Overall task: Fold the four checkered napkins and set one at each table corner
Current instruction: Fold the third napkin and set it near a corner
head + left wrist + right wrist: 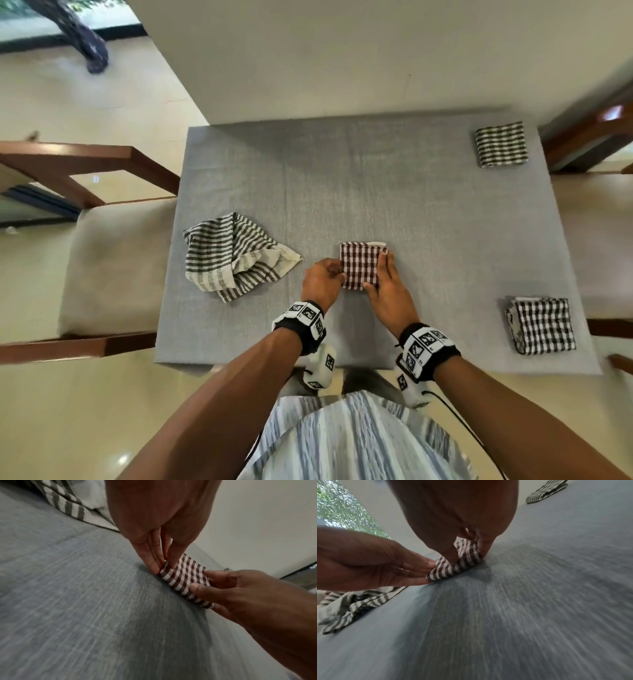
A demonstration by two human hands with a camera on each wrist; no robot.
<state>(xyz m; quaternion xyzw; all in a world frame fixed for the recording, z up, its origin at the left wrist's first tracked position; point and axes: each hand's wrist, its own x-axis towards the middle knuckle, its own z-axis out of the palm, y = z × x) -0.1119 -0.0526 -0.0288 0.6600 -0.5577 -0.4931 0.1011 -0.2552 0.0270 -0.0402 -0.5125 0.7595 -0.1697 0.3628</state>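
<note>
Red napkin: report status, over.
Left hand pinches red napkin, right hand grips its other edge. Folded, mid-table. Two placed; grey napkin unfolded. Nothing blocking.

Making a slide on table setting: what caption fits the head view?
Both hands, left hand and right hand, pinch a folded maroon checkered napkin on the grey tablecloth.

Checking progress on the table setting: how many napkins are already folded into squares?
3: one at the far right corner, one at the near right corner, and the red checkered napkin mid-table, gripped by the left hand and right hand. None seem hidden.
</note>
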